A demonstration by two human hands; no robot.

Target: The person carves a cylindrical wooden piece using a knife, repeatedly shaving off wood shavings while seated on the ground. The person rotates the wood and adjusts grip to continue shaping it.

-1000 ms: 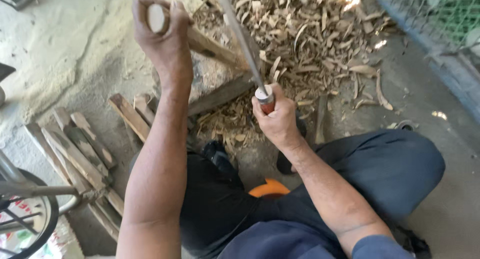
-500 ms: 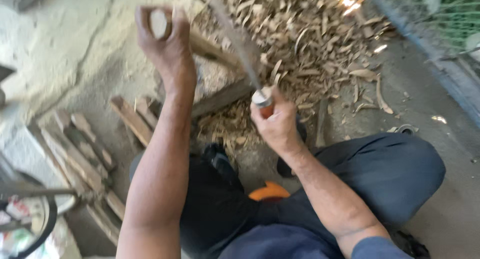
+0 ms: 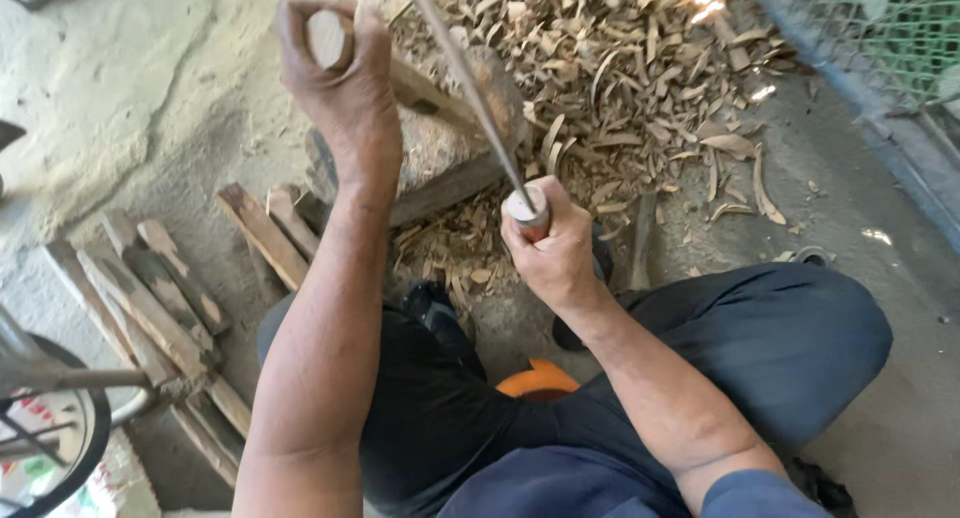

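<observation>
We hold the stick (image 3: 345, 53) tight in our left hand (image 3: 340, 88), its far end on the wood block (image 3: 450, 148), w/ right hand (image 3: 550, 253) shut round the knife (image 3: 470, 88) just right of it, blade pointing up & away.

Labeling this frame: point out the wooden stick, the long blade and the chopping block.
wooden stick (image 3: 328, 38), head view, cut end above the left hand.
long blade (image 3: 470, 88), head view, mid-length.
chopping block (image 3: 440, 153), head view, top face.

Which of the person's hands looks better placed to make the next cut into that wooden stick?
Probably the right hand: it grips the handle of the long blade, raised over the chopping block. The left hand is closed round the wooden stick, propping it on the block.
</observation>
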